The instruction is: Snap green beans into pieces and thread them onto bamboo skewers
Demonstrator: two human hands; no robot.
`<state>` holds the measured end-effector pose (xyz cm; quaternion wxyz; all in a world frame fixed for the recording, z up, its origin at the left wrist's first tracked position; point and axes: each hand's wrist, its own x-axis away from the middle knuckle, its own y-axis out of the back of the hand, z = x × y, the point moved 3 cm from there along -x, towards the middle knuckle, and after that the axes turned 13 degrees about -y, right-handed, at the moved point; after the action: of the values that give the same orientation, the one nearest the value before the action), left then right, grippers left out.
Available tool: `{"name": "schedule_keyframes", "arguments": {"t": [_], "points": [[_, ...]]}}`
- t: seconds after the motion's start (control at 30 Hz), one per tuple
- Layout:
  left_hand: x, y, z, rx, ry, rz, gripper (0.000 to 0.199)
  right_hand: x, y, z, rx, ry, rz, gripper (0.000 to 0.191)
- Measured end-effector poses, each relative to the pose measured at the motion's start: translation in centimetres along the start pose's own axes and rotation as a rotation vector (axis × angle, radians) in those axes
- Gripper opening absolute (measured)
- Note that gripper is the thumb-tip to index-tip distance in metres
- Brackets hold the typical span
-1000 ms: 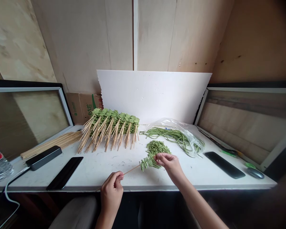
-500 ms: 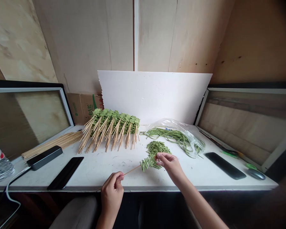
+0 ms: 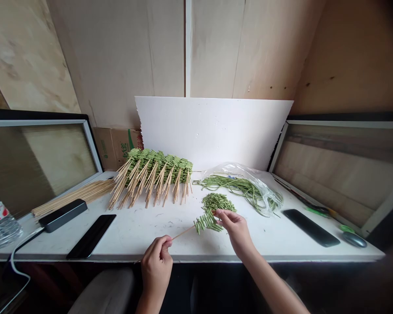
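Note:
My left hand [image 3: 157, 261] is closed around the bare lower end of a bamboo skewer [image 3: 183, 233], which slants up to the right. Cut pieces of long green bean [image 3: 205, 222] sit crosswise in a row on its far part. At that far end my right hand [image 3: 232, 226] pinches with thumb and forefinger. A bean piece seems to be between these fingers, though they mostly hide it. Just behind lies a loose pile of cut bean pieces [image 3: 218, 201] on the white table [image 3: 131, 237].
Finished bean skewers [image 3: 160, 161] are stacked at the back left, sticks toward me. Bare skewers [image 3: 75, 196], a black power bank-like box [image 3: 63, 215] and a phone [image 3: 91, 235] lie left. Uncut long beans [image 3: 236, 185] in a plastic bag, a dark flat object [image 3: 311, 226] and a mouse [image 3: 354, 239] are right.
Both hands and the skewer keep nearly the same pose. The whole view has shifted slightly; the grip of each hand looks the same.

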<state>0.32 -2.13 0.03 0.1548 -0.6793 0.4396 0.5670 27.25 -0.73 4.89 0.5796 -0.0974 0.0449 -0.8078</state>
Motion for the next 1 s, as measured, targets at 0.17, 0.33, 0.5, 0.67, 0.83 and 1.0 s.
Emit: {"name": "schedule_keyframes", "arguments": {"t": [0.17,0.33,0.5,0.67,0.83,1.0], "points": [[0.0,-0.1,-0.3,0.003,-0.008,-0.005,0.021,0.3,-0.2,-0.3,-0.008,0.012,-0.055,0.038],[0.1,-0.1,-0.2,0.001,0.010,0.013,0.023,0.8,-1.0,-0.6,-0.035,0.031,-0.048,0.038],[0.2,-0.3,0.3,0.006,0.014,0.027,0.024,0.4,-1.0,-0.8,0.008,-0.002,-0.027,0.042],[0.2,-0.1,1.5,-0.081,0.076,0.035,0.020,-1.3,1.3,0.5,0.454,0.227,0.014,0.039],[0.3,-0.1,2.3,-0.114,0.122,0.055,0.019,-2.6,3.5,0.1,0.969,0.350,0.005,0.020],[0.6,-0.4,2.1,-0.089,0.130,0.070,0.018,-2.5,3.4,-0.6,1.135,0.414,-0.015,0.024]]}}
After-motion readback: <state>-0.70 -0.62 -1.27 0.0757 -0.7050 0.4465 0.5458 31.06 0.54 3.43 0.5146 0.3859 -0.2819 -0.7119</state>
